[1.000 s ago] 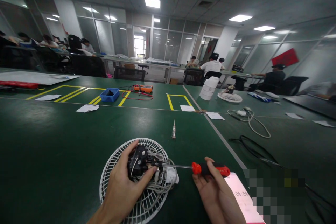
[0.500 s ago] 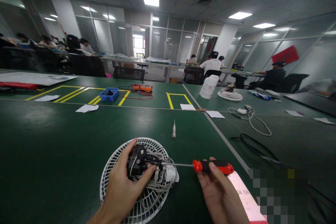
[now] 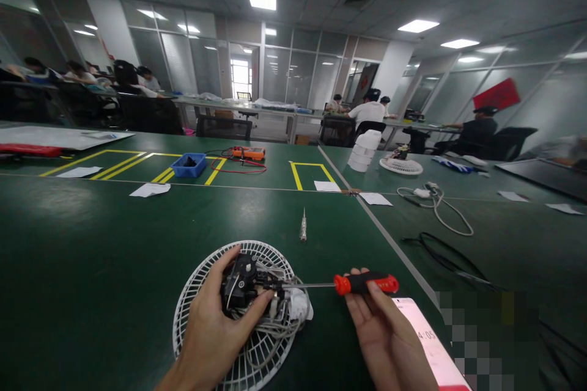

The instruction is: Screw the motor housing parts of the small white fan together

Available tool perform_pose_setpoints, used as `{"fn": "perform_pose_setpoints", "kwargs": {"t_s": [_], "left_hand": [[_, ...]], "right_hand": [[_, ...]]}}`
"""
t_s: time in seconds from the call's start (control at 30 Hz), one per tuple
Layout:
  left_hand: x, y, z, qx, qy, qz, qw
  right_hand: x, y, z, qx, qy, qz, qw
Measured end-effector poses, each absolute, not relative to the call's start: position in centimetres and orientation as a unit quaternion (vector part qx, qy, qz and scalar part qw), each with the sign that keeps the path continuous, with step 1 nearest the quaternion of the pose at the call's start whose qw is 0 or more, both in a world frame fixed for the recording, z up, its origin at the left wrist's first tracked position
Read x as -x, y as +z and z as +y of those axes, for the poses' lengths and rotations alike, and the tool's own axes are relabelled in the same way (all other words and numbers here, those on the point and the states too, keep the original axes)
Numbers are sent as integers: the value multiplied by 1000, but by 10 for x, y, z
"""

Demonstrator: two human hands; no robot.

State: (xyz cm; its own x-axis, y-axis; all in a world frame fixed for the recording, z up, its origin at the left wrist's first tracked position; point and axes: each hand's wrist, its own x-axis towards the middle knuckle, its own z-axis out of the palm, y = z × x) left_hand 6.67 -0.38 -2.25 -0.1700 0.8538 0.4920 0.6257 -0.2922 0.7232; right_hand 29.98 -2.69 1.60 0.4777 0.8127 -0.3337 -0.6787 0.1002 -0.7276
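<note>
A black motor unit [image 3: 238,287] is seated over a round white fan grille [image 3: 190,278], which is laid on the green worktop [image 3: 114,256]. The unit is grasped from its left side by the left hand [image 3: 217,321]: the hand is curved into a wide C, with the fingertips set over the far edge and the thumb pressed along the near side. Beside the unit, a pale cable [image 3: 277,333] is bunched over the grille, next to a white fitting [image 3: 299,305].

From the right, the shaft of a red-and-black screwdriver [image 3: 358,284] is directed almost level at the unit; whether its tip is engaged cannot be told. Its handle is held loosely by the right hand [image 3: 385,324], palm turned upward, pinched between the thumb and the partly curled fingers. A lit phone [image 3: 431,342] is partly covered by that hand.

Beyond the grille, a small clear-handled screwdriver [image 3: 303,229] is laid on the worktop. Farther off, a blue tray [image 3: 189,169] is placed near an orange multimeter [image 3: 248,153], and a second fan grille [image 3: 401,167] is set beside some stacked white containers [image 3: 364,151].
</note>
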Motion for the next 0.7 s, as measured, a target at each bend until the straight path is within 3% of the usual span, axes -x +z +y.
{"fn": "perform_pose_setpoints", "kwargs": {"t_s": [0.7], "left_hand": [[-67, -22, -3, -641, 495, 577, 109]], "right_hand": [[-296, 14, -24, 462, 515, -53, 720]]}}
